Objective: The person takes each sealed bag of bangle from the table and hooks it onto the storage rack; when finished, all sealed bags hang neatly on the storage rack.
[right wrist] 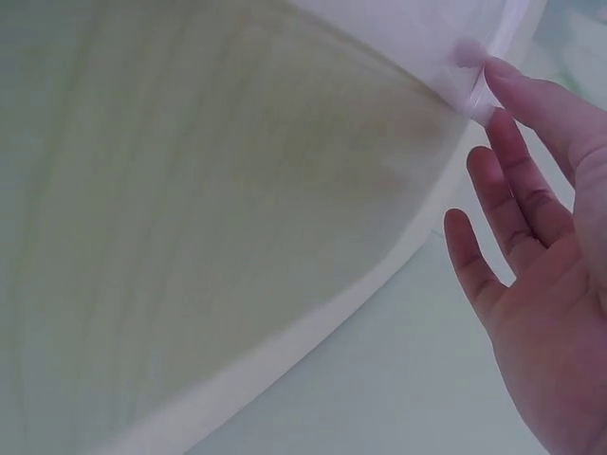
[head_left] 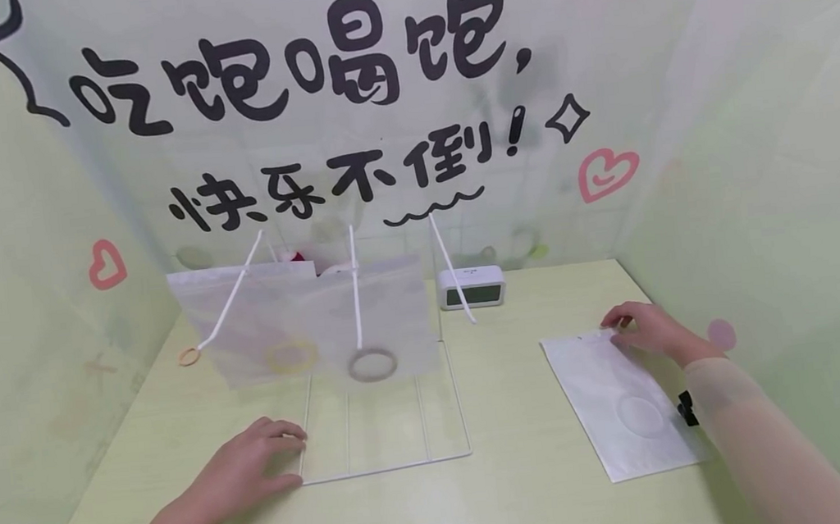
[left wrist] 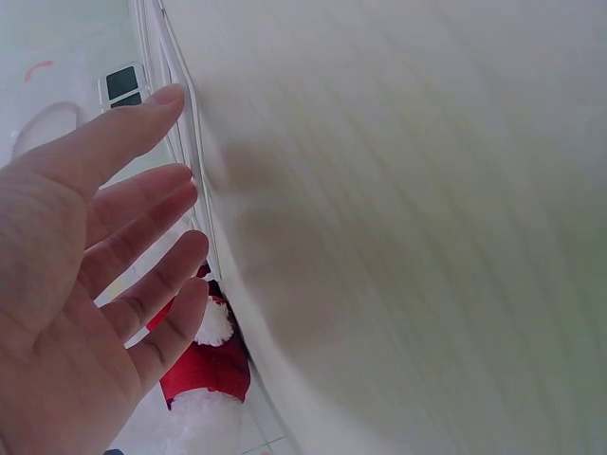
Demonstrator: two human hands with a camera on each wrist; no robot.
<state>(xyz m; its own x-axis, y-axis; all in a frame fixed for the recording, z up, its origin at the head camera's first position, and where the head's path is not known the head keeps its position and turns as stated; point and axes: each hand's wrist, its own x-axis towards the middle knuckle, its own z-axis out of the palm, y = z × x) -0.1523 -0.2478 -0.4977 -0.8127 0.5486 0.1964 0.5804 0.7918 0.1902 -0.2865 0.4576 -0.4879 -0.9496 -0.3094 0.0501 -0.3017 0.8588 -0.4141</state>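
Note:
In the head view, a white wire rack (head_left: 387,468) stands on the table with three arms slanting up. My left hand (head_left: 247,465) is at the front left of its base, fingers loosely bent, thumb apart, fingertips right at the wire. Two translucent bags hang on the rack: the left bag (head_left: 212,311) shows a yellow ring, the right bag (head_left: 400,296) a grey one. An orange ring (head_left: 181,359) is at the left arm's tip. My right hand (head_left: 651,330) pinches the far edge of a white plastic bag (head_left: 593,396) between thumb and forefinger. A round outline shows through this bag.
A white digital clock (head_left: 470,277) stands at the back of the table (head_left: 521,418). Beside my right sleeve is a small black object (head_left: 687,410). A red object with white fluff (left wrist: 204,370) shows past my left fingers in the left wrist view. Printed curtains enclose the table.

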